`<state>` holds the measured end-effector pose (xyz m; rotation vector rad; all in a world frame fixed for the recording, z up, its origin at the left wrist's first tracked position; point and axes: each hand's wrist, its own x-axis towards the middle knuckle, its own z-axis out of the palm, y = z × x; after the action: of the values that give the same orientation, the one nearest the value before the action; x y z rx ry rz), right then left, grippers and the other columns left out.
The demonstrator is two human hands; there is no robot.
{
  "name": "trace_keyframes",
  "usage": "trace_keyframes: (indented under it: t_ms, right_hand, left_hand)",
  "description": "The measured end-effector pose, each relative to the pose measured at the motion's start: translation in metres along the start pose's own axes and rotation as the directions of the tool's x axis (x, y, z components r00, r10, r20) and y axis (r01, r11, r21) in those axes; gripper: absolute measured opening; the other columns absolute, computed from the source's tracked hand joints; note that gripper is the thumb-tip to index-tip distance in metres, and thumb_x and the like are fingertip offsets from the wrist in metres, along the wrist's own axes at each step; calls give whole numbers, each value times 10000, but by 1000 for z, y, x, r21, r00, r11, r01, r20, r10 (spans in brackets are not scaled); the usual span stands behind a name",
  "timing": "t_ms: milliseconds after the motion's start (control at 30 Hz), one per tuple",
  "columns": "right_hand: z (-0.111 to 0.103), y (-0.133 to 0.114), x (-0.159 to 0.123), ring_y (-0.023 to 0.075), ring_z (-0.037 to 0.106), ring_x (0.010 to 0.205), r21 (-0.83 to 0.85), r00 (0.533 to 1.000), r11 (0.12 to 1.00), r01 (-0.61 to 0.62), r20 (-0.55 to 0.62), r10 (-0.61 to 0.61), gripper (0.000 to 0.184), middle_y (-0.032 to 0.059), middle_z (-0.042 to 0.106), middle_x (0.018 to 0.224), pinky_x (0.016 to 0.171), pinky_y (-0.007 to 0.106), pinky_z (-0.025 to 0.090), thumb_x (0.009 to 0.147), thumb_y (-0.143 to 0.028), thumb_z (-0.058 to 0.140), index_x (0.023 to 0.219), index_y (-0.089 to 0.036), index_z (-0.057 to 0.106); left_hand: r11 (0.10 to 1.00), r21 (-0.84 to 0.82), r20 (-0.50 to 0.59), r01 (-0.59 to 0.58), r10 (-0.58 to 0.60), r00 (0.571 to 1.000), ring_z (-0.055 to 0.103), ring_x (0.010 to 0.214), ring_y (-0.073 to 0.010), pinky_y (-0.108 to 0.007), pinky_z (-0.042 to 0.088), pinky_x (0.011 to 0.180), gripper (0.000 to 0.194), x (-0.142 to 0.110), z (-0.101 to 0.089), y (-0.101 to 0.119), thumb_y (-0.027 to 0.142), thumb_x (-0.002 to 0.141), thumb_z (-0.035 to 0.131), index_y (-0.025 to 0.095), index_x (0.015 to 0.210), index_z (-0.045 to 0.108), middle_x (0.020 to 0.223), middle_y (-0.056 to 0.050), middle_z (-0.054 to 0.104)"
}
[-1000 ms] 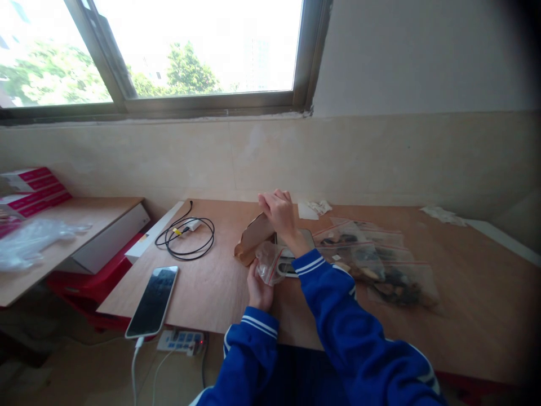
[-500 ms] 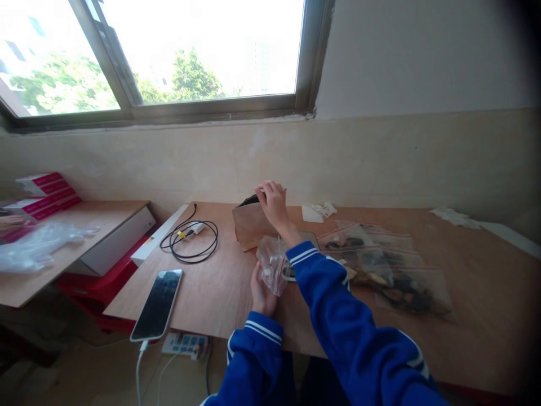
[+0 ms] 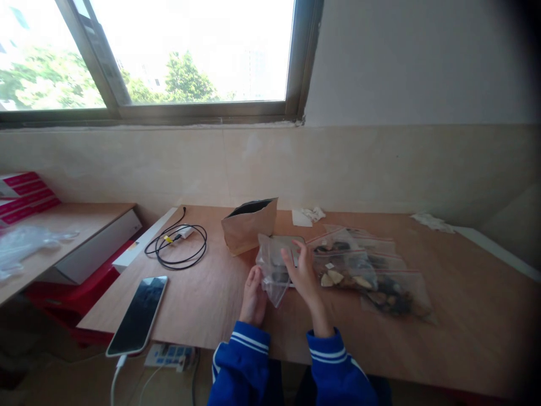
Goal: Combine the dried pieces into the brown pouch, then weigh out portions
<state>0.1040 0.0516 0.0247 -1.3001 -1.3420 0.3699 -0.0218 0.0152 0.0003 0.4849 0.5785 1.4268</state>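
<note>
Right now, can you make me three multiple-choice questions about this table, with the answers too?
1. Where is the brown paper pouch?
A. On the windowsill
B. On the wooden table
C. On the floor

2. What colour are the sleeves?
A. Red
B. Green
C. Blue with white stripes

3. How is the pouch's top?
A. Open
B. Folded shut
C. Taped shut

Answers:
1. B: it stands upright on the table, beside the clear plastic bag.
2. C: both cuffs show blue cloth with white stripes.
3. A: its mouth gapes and the dark inside shows.
</note>
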Motion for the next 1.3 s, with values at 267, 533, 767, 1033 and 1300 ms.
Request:
trace_keyframes:
  t_ms: [267,533,767,1033,1300]
  right_hand:
    - [-25,9,-38,224,629,861,447,908,794,-411,274,316,384,68,675,916,761,348,480,765,-522,593,983,-208,554]
    - [-51,8,-42,165,600,717,520,927,778,-354,82,367,346,14,640,735,695,284,458,716,-479,683,846,-193,538]
    - [-46,-5,-54,209,615,967,526,868,714,-462,435,241,487,81,622,1099,856,354,473,739,-548,637,1092,-240,503]
    - [-42,-3,-62,133,619,615,405,715,727,-554,679,167,363,13,650,803,562,258,509,708,-454,707,928,-194,582]
    - [-54,1,-60,112,553,480,375,755,780,-502,629,184,326,-11,619,690,463,239,461,769,-478,618,900,-180,593]
  left_hand:
    - [990,138,17,-31,29,999,576,688,-94,-218,441,696,245,-4,-4,-1,352,716,716,159,824,610,761,14,634]
    - [871,472,7,-136,150,989,497,602,-68,-171,388,546,244,-14,-13,3,374,729,692,155,796,607,702,29,574]
    - [940,302,-36,-159,177,983,511,620,-59,-163,402,573,246,-21,-12,4,335,721,707,183,880,599,742,32,571]
    - [941,313,-70,-126,155,985,589,703,-94,-199,465,636,243,-29,-17,14,324,707,712,172,847,585,818,-1,641]
    - [871,458,-62,-175,227,972,579,616,-105,-206,467,505,287,-33,-10,26,364,690,712,171,830,554,824,-23,666]
